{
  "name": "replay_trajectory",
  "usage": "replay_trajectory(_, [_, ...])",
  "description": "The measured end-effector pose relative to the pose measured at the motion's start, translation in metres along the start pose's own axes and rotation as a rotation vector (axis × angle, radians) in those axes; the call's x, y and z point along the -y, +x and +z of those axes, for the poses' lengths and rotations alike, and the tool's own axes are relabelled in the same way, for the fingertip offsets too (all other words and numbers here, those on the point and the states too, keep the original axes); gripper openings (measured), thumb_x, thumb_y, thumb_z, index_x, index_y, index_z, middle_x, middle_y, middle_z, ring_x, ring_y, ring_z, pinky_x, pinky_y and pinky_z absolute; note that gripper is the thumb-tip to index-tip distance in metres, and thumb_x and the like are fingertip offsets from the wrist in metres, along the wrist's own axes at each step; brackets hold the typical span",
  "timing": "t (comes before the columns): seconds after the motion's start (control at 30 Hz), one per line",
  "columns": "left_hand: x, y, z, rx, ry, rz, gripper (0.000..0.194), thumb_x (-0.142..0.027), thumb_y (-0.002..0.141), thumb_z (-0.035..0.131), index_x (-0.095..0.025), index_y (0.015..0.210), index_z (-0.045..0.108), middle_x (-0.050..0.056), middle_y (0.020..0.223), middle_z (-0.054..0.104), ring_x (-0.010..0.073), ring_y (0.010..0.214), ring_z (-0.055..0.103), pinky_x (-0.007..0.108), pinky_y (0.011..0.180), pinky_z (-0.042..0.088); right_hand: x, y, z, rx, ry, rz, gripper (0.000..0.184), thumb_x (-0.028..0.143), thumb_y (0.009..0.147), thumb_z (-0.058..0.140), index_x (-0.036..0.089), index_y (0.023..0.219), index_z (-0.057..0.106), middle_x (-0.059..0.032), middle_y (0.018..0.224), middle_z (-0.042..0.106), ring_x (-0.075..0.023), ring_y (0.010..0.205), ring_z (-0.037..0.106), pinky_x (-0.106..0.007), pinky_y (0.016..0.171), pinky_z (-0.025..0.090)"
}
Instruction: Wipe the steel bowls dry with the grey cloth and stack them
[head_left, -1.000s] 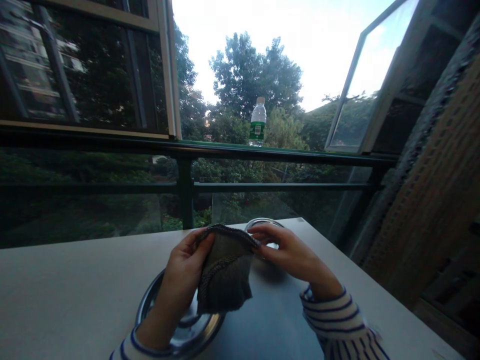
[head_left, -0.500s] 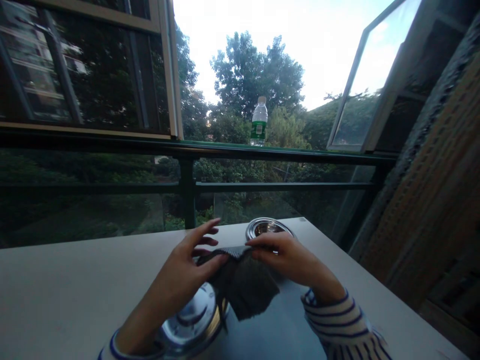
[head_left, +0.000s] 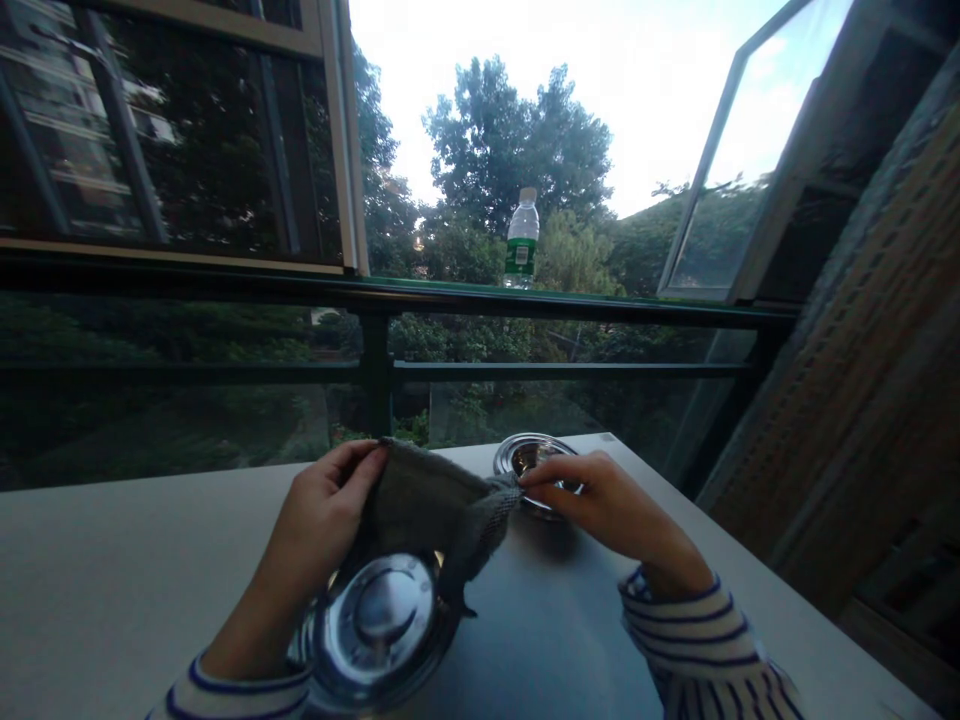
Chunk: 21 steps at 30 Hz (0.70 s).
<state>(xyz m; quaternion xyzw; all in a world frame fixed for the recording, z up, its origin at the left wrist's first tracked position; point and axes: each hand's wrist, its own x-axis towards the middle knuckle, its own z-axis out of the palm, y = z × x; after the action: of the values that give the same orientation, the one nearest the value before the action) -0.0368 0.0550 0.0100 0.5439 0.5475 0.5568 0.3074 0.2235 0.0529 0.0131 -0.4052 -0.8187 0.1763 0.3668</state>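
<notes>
A dark grey cloth (head_left: 431, 500) hangs stretched between my two hands above the table. My left hand (head_left: 330, 515) pinches its upper left corner between thumb and fingers. At the cloth's bunched right end, my right hand (head_left: 600, 505) grips it with thumb and fingertips. Below the cloth and beside my left wrist is a shiny round metal piece (head_left: 382, 615), which looks like an upturned bowl or lid; the cloth hides part of its far edge. Behind my right hand sits a second round metal dish (head_left: 517, 450), partly covered by the fingers.
The white table (head_left: 150, 570) reaches to a dark green railing (head_left: 465, 297). On that rail stands a clear plastic bottle (head_left: 522, 240) with a green label. Open window panes flank it, and a patterned curtain (head_left: 847, 400) hangs at the right.
My left hand has gone from spread fingers to a pinch on the cloth corner and moved left. The cloth is now pulled wider, and more of the near metal piece shows.
</notes>
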Motion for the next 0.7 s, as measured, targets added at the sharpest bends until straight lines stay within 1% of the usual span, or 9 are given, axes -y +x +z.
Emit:
replay_trajectory(0.2, [-0.002, 0.007, -0.017, -0.246, -0.078, -0.017, 0.028, -0.039, 0.066, 0.064, -0.018, 0.085, 0.066, 0.000, 0.073, 0.066, 0.0173, 0.072, 0.059, 0.023, 0.059, 0.043, -0.020, -0.005, -0.014, -0.004, 0.006, 0.069, 0.014, 0.022, 0.080, 0.058, 0.023, 0.083, 0.071, -0.0003, 0.080, 0.070, -0.0167, 0.075, 0.065, -0.026, 0.067, 0.048])
replay_trajectory(0.27, [-0.005, 0.007, -0.021, -0.283, -0.091, -0.012, 0.027, -0.037, 0.065, 0.065, -0.018, 0.085, 0.066, 0.000, 0.074, 0.066, 0.0177, 0.074, 0.060, 0.023, 0.059, 0.044, -0.025, -0.005, -0.016, 0.038, 0.004, 0.107, 0.013, 0.021, 0.078, 0.058, 0.023, 0.080, 0.071, -0.0002, 0.077, 0.070, -0.0170, 0.073, 0.064, -0.027, 0.067, 0.048])
replay_trajectory(0.33, [-0.007, 0.005, -0.022, -0.269, -0.080, 0.020, 0.025, -0.036, 0.066, 0.066, -0.019, 0.085, 0.067, 0.002, 0.077, 0.067, 0.0193, 0.077, 0.061, 0.024, 0.059, 0.045, -0.026, -0.006, -0.018, 0.103, -0.035, 0.142, 0.014, 0.019, 0.077, 0.057, 0.022, 0.081, 0.070, -0.0005, 0.078, 0.070, -0.0179, 0.074, 0.064, -0.028, 0.068, 0.049])
replay_trajectory(0.37, [-0.008, 0.003, -0.022, -0.254, -0.075, 0.045, 0.024, -0.036, 0.066, 0.066, -0.020, 0.084, 0.068, 0.002, 0.078, 0.068, 0.0200, 0.078, 0.061, 0.025, 0.059, 0.046, -0.024, -0.006, -0.018, 0.121, -0.061, 0.144, 0.016, 0.017, 0.077, 0.057, 0.022, 0.084, 0.070, -0.0012, 0.082, 0.070, -0.0188, 0.079, 0.064, -0.030, 0.072, 0.049])
replay_trajectory(0.47, [-0.013, -0.006, -0.018, -0.198, -0.074, 0.112, 0.022, -0.036, 0.067, 0.066, -0.022, 0.083, 0.069, 0.001, 0.078, 0.070, 0.0202, 0.075, 0.063, 0.026, 0.058, 0.048, -0.013, -0.006, -0.015, 0.077, -0.098, 0.074, 0.031, 0.015, 0.077, 0.056, 0.022, 0.106, 0.063, -0.0045, 0.108, 0.065, -0.0216, 0.101, 0.059, -0.035, 0.088, 0.044])
replay_trajectory(0.57, [-0.023, -0.018, -0.008, -0.106, -0.081, 0.148, 0.015, -0.032, 0.067, 0.067, -0.024, 0.079, 0.071, -0.001, 0.072, 0.071, 0.0182, 0.070, 0.064, 0.024, 0.060, 0.049, 0.007, -0.006, 0.001, 0.016, -0.017, 0.011, 0.052, 0.029, 0.080, 0.059, 0.023, 0.130, 0.044, -0.0073, 0.126, 0.054, -0.0219, 0.114, 0.051, -0.039, 0.097, 0.039])
replay_trajectory(0.63, [-0.029, -0.027, -0.002, -0.054, -0.077, 0.183, 0.011, -0.030, 0.067, 0.067, -0.025, 0.076, 0.071, -0.003, 0.071, 0.071, 0.0162, 0.068, 0.064, 0.022, 0.061, 0.050, 0.021, -0.005, 0.018, 0.050, 0.027, -0.064, 0.071, 0.034, 0.076, 0.065, 0.022, 0.137, 0.032, -0.0090, 0.133, 0.047, -0.0241, 0.120, 0.045, -0.041, 0.100, 0.034])
replay_trajectory(0.67, [-0.032, -0.031, 0.001, -0.042, -0.063, 0.205, 0.010, -0.030, 0.068, 0.067, -0.026, 0.075, 0.071, -0.004, 0.071, 0.071, 0.0151, 0.068, 0.064, 0.021, 0.061, 0.050, 0.027, -0.003, 0.026, 0.080, 0.045, -0.085, 0.073, 0.033, 0.075, 0.066, 0.021, 0.138, 0.030, -0.0095, 0.132, 0.048, -0.0243, 0.119, 0.046, -0.040, 0.099, 0.036])
replay_trajectory(0.7, [-0.034, -0.034, 0.002, -0.029, -0.046, 0.217, 0.009, -0.030, 0.069, 0.067, -0.026, 0.075, 0.071, -0.004, 0.072, 0.071, 0.0148, 0.069, 0.064, 0.020, 0.063, 0.050, 0.032, -0.002, 0.033, 0.111, 0.075, -0.100, 0.061, 0.030, 0.080, 0.061, 0.022, 0.135, 0.036, -0.0075, 0.123, 0.056, -0.0221, 0.110, 0.052, -0.036, 0.092, 0.041])
